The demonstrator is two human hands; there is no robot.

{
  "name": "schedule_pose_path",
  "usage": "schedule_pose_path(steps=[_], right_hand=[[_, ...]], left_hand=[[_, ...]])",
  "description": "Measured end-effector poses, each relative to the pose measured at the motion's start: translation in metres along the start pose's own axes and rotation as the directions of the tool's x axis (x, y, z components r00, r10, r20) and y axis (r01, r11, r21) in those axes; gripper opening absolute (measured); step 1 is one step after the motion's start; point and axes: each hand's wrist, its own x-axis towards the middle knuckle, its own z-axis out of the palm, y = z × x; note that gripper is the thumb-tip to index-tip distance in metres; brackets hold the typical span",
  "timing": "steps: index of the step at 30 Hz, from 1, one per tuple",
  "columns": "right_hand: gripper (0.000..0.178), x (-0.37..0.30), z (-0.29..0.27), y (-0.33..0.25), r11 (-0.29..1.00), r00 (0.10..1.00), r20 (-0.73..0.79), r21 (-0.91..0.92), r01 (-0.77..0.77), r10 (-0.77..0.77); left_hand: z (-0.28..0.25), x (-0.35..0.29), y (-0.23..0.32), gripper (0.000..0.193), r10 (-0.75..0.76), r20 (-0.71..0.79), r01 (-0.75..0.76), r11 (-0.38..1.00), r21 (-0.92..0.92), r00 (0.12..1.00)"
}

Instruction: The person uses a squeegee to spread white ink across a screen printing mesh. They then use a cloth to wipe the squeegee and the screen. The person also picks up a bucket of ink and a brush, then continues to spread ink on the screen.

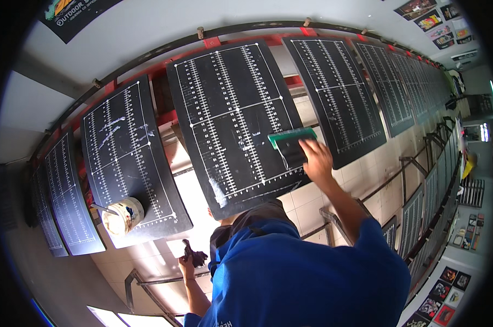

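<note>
My right hand [318, 162] is closed on a squeegee [291, 138] with a green strip and a dark part below it. The squeegee is over the lower right of a black board [219, 144] printed with white ruler scales and guide lines. Pale smears mark this board near its lower left corner and middle. Low on the left, my left hand [186, 268] is closed around a crumpled dark cloth [195, 255], away from the boards. Whether the squeegee presses on the board cannot be made out.
A tub [122, 216] with pale contents and a stick stands on the board to the left [124, 147]. More ruled boards [339, 95] run along both sides on a red and black metal frame [211, 41]. Metal bars [333, 217] stand behind on the right, over a tiled floor.
</note>
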Motion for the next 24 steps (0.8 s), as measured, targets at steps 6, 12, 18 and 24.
schedule_pose_path(steps=[6, 12, 18, 24], right_hand=[[0.059, -0.107, 0.002, -0.09, 0.941, 0.943, -0.017, -0.074, -0.331, 0.331], [0.043, -0.068, -0.02, -0.154, 0.901, 0.893, 0.128, -0.008, -0.434, 0.432], [0.039, -0.051, -0.018, -0.086, 0.845, 0.855, -0.019, -0.14, -0.516, 0.518], [0.039, -0.074, 0.005, -0.182, 0.788, 0.803, 0.026, -0.211, -0.578, 0.596]], left_hand=[[-0.018, 0.052, 0.024, 0.041, 0.091, 0.074, -0.099, 0.989, 0.109, 0.993], [-0.035, 0.081, 0.033, 0.039, 0.168, 0.099, -0.175, 0.982, 0.066, 0.981], [-0.067, 0.086, 0.001, 0.039, 0.175, 0.105, -0.18, 0.983, 0.039, 0.979], [-0.084, 0.107, -0.125, 0.039, 0.132, -0.018, -0.13, 0.986, 0.107, 0.991]])
